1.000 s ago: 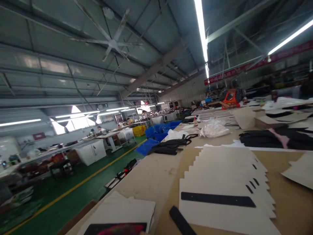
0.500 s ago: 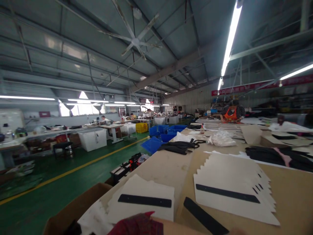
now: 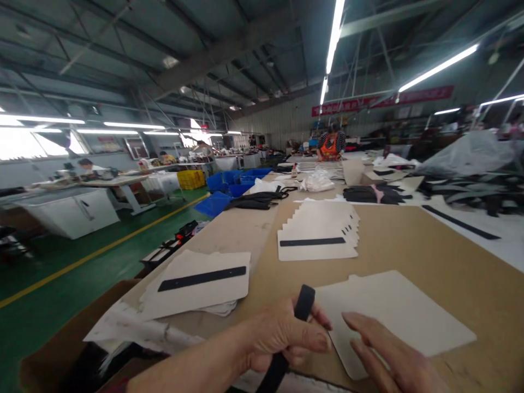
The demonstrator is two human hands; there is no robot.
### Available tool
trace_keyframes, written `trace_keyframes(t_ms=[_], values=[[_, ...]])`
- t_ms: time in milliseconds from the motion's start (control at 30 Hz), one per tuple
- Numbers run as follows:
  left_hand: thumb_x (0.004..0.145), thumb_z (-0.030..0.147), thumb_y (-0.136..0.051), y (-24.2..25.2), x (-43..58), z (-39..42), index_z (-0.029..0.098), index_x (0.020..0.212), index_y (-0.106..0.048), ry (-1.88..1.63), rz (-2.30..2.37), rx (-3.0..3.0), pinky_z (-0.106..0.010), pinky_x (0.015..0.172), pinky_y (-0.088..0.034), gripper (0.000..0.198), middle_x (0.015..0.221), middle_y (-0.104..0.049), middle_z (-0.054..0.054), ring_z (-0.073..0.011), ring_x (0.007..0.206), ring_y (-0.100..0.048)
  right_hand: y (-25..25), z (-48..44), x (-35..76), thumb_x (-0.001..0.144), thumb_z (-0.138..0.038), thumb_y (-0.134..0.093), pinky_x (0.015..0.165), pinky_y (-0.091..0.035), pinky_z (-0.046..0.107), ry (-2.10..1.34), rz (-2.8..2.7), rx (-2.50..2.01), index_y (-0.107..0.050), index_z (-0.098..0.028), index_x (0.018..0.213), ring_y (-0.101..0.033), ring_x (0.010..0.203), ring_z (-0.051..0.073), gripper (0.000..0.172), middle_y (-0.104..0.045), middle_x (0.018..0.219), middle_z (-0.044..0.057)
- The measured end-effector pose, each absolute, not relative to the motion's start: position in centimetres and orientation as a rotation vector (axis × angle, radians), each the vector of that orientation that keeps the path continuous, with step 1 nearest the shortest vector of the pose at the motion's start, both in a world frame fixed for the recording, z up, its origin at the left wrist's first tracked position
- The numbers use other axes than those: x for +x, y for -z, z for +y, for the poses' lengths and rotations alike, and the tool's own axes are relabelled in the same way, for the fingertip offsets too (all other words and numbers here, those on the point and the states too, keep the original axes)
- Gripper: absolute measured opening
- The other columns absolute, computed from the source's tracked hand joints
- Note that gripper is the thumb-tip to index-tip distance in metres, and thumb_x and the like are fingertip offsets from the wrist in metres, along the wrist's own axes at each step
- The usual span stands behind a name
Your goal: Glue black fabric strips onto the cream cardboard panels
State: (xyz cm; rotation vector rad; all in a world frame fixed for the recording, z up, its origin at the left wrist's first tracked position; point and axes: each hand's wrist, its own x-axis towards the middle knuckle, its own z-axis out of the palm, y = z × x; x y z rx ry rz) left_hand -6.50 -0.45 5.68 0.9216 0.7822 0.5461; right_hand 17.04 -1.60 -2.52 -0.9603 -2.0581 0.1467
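Observation:
My left hand [image 3: 282, 338] is closed around a black strip [image 3: 303, 303] that sticks up past my fingers at the near edge of the table. My right hand [image 3: 393, 357] lies open beside it, fingers stretched out over the near corner of a blank beige card panel [image 3: 393, 316]. Farther out lies a fanned stack of beige panels [image 3: 317, 232], the top one bearing a black strip. To the left sits another beige panel with a black strip [image 3: 196, 281] on a small pile.
The long brown work table [image 3: 409, 240] runs away from me, with black fabric pieces [image 3: 372, 194], a white plastic bag [image 3: 315, 183] and more panels farther along. A person in orange [image 3: 331, 144] works at the far end. Blue bins [image 3: 223, 188] and a green floor lie left.
The view has tipped down from the ceiling toward the table. Both my hands have come into view, the left now gripping the black strip that lay loose on the table.

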Motion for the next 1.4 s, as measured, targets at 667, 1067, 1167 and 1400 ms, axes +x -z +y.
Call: trace_keyframes(t_ms=[667, 1067, 1167, 1400], values=[[0.08, 0.045, -0.066, -3.3, -3.0, -1.3, 0.016, 0.084, -0.066, -0.312, 0.923, 1.331, -0.018, 0.043, -0.031, 0.029, 0.062, -0.06, 0.003, -0.0066, 0.047, -0.049, 0.6, -3.8, 19.7, 0.093, -0.039, -0.055, 0.064, -0.057, 0.025, -0.816, -1.844, -1.012, -0.062, -0.027, 0.075, -0.065, 0.073, 0.017, 0.022, -0.067, 0.08, 0.002], [0.088, 0.032, -0.049, -2.9, -2.6, 0.6, 0.019, 0.092, -0.067, -0.291, 1.307, 1.74, -0.023, 0.066, -0.042, 0.022, 0.068, -0.068, 0.004, -0.0143, 0.065, -0.064, 2.6, 2.9, 32.0, 0.07, -0.059, -0.072, 0.055, -0.05, 0.026, -0.911, -1.3, -1.582, -0.059, -0.022, 0.086, -0.064, 0.06, 0.017, 0.042, -0.063, 0.062, -0.001], [0.086, 0.03, -0.051, -2.3, -1.4, 1.8, 0.019, 0.096, -0.066, -0.343, 1.413, 1.772, -0.026, 0.073, -0.043, 0.021, 0.066, -0.069, 0.003, -0.0181, 0.071, -0.068, 3.3, 6.0, 33.0, 0.073, -0.05, -0.068, 0.055, -0.046, 0.026, -0.862, -1.412, -1.604, -0.059, -0.022, 0.092, -0.059, 0.057, 0.015, 0.036, -0.062, 0.062, -0.003], [0.08, 0.022, -0.053, 0.0, -0.7, 3.7, 0.021, 0.087, -0.064, -0.37, 1.548, 1.722, -0.026, 0.069, -0.042, 0.013, 0.06, -0.064, 0.006, -0.0169, 0.063, -0.066, 5.5, 10.5, 33.4, 0.073, -0.039, -0.062, 0.051, -0.034, 0.026, -0.811, -1.569, -1.69, -0.061, -0.022, 0.087, -0.05, 0.052, 0.012, 0.022, -0.06, 0.058, -0.005]])
